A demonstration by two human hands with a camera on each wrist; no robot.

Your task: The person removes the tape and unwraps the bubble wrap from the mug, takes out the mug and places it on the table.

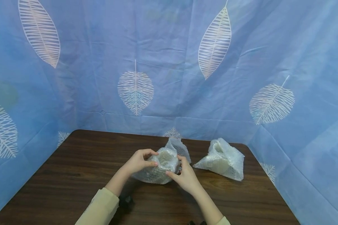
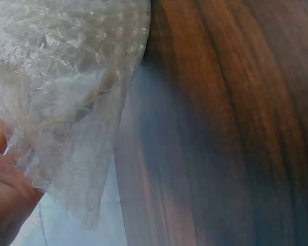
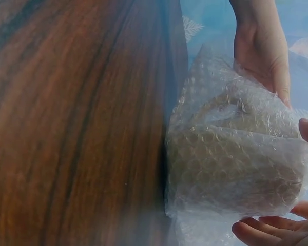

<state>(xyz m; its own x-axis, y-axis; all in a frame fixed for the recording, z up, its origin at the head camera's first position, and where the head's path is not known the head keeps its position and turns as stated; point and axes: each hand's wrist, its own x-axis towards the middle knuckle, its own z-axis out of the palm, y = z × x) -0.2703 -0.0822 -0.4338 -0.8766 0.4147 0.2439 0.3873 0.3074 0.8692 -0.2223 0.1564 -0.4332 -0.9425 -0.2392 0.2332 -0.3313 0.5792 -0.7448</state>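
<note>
A cup-like thing wrapped in clear bubble wrap [image 1: 155, 175] sits on the table, its round opening facing up. Through the plastic in the right wrist view, a curved, handle-like shape [image 3: 218, 105] shows on its side. My left hand [image 1: 140, 161] holds the wrap from the left, thumb and forefinger bent at the rim. From the right, my right hand [image 1: 186, 176] grips it with thumb and fingers around the upper edge. A loose flap of wrap [image 1: 178, 147] sticks up behind the opening. The left wrist view shows the crinkled wrap [image 2: 56, 77] close up.
A second bubble-wrapped bundle [image 1: 225, 162] lies to the right on the dark wooden table [image 1: 73, 175]. Blue cloth with white leaf prints [image 1: 169, 93] hangs behind the table and along both sides. A small dark object [image 1: 125, 202] shows beside the left sleeve.
</note>
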